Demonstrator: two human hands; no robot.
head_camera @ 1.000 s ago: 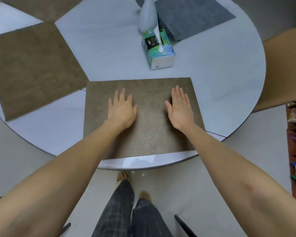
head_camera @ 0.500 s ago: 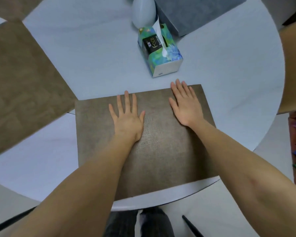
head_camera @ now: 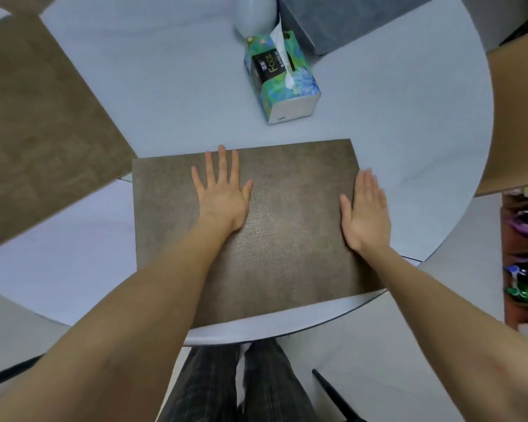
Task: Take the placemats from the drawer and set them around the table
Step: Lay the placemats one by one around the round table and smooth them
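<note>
While both hands press flat, left hand [head_camera: 221, 190] fingers spread on the brown placemat [head_camera: 290, 226], right hand [head_camera: 365, 210] fingers together at its right edge, placemat lying at the near rim of the surface [head_camera: 180, 86], tissue box [head_camera: 279, 76] beyond, bare room between.

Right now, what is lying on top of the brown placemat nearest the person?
Only the left hand, flat near the middle of the brown placemat, and the right hand at its right edge. The forearms hide parts of the mat beneath them.
</note>
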